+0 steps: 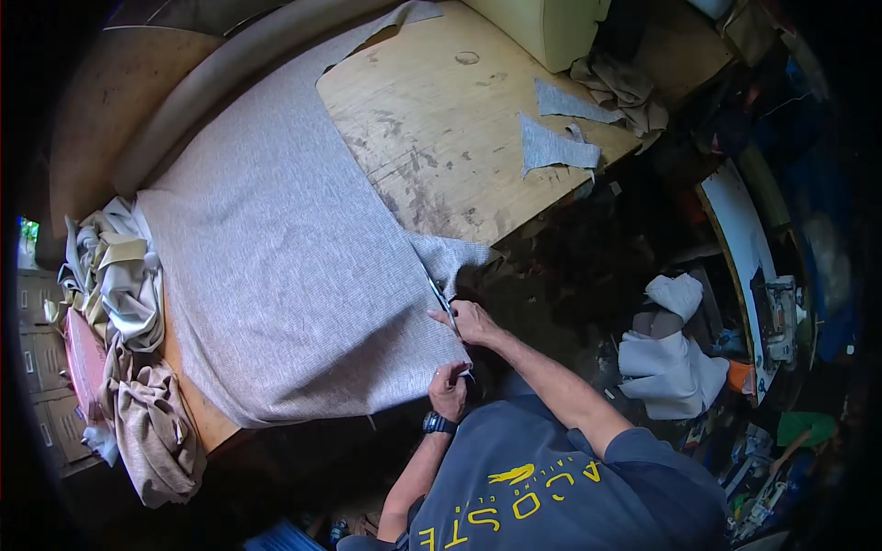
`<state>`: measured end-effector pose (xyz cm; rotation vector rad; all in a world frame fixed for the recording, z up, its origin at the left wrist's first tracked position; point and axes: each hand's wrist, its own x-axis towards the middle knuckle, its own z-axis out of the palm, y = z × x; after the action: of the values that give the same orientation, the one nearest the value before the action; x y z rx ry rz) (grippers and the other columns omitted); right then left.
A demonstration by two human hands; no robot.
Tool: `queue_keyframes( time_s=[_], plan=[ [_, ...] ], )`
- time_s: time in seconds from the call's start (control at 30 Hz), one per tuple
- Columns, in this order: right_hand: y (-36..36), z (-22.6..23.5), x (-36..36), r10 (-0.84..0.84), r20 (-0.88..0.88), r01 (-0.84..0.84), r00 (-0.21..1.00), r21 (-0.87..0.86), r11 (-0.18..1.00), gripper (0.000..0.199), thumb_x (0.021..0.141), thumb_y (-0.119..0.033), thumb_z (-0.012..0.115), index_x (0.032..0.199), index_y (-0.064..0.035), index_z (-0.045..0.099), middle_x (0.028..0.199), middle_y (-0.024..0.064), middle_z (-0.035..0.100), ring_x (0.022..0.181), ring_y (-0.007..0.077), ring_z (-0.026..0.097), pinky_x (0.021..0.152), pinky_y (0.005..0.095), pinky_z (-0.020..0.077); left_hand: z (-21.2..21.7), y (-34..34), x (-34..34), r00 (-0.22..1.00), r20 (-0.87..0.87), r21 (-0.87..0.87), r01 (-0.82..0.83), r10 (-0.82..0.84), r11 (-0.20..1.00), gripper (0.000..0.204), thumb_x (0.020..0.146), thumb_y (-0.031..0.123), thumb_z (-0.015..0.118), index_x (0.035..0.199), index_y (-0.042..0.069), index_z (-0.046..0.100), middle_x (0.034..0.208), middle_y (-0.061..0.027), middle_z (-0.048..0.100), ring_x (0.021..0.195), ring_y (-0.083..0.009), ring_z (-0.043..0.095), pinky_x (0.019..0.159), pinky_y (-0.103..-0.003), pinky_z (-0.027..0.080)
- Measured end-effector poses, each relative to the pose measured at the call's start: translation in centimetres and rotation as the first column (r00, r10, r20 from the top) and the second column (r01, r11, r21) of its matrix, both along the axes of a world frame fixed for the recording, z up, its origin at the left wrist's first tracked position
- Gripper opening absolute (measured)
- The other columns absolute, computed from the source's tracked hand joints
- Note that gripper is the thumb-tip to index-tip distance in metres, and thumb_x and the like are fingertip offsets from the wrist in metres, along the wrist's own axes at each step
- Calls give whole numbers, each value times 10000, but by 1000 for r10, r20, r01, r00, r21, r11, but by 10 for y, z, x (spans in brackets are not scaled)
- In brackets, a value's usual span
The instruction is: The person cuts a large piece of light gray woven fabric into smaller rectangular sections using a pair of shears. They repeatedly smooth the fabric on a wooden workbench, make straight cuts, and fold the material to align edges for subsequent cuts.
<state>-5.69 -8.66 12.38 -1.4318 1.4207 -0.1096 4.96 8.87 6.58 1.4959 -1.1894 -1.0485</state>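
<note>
Worn plywood table (pixel 441 119), stained, daylit. Padded cushion (pixel 551 28) at far edge. Drawer cabinet (pixel 41 367) at left. Dark floor (pixel 570 266) at right, cluttered. White board (pixel 740 230) leaning at right. White rags (pixel 666 363) heaped on floor. Room edges in shadow.

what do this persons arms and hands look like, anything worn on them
Both hands are bare, with no gloves. The left hand has a dark wristwatch on its wrist. The right hand shows no watch or band. Both forearms are uncovered; short sleeves of a grey-blue shirt with yellow print end near the elbows.
</note>
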Motion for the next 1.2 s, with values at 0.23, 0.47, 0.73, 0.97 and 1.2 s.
queue_keyframes(
  time_s=[0.23, 0.47, 0.73, 0.97, 1.2],
  plan=[
    [-9, 3, -4, 31, -8, -31, 999, -21, 999, 696, 869, -693, 606, 776, -4, 648, 700, 149, 650, 710, 265, 690, 659, 428, 520, -9, -1, -7, 999, -36, 44, 15, -13, 999, 349, 790, -139, 474, 1071, -26, 647, 988, -148, 738, 960, -207, 723, 867, -308, 560],
    [-42, -12, 11, 16, -93, -24, 996, -87, 996, 721, 850, -700, 603, 780, 14, 675, 849, 260, 702, 889, 427, 696, 789, 525, 521, -12, -8, -1, 997, -39, 55, 69, -67, 996, 336, 789, -123, 480, 1065, -32, 650, 995, -139, 740, 972, -209, 722, 874, -309, 557],
    [-45, -2, 18, -14, -7, 14, 1000, -30, 999, 623, 862, -617, 655, 663, -27, 645, 584, 135, 649, 646, 282, 700, 685, 454, 538, -23, -13, 9, 992, -69, 118, 110, -103, 987, 369, 781, -131, 486, 1096, -39, 653, 1010, -140, 740, 993, -199, 714, 885, -305, 552],
    [-57, -20, 12, -141, 154, 144, 978, -6, 990, 531, 918, -498, 688, 704, -15, 637, 557, 37, 573, 471, 121, 588, 487, 303, 501, -21, -26, 11, 994, -108, 250, 4, 23, 968, 349, 796, -113, 516, 1110, -40, 648, 1014, -131, 738, 980, -189, 709, 903, -299, 538],
    [-116, -24, -135, -595, 402, 568, 696, 199, 798, 363, 923, -431, 700, 854, -80, 636, 655, -29, 537, 503, 80, 535, 419, 270, 509, -17, -21, 26, 945, 145, 218, -318, 292, 922, 285, 845, -20, 587, 1109, 6, 690, 967, -152, 737, 952, -212, 714, 864, -323, 541]
  ],
)
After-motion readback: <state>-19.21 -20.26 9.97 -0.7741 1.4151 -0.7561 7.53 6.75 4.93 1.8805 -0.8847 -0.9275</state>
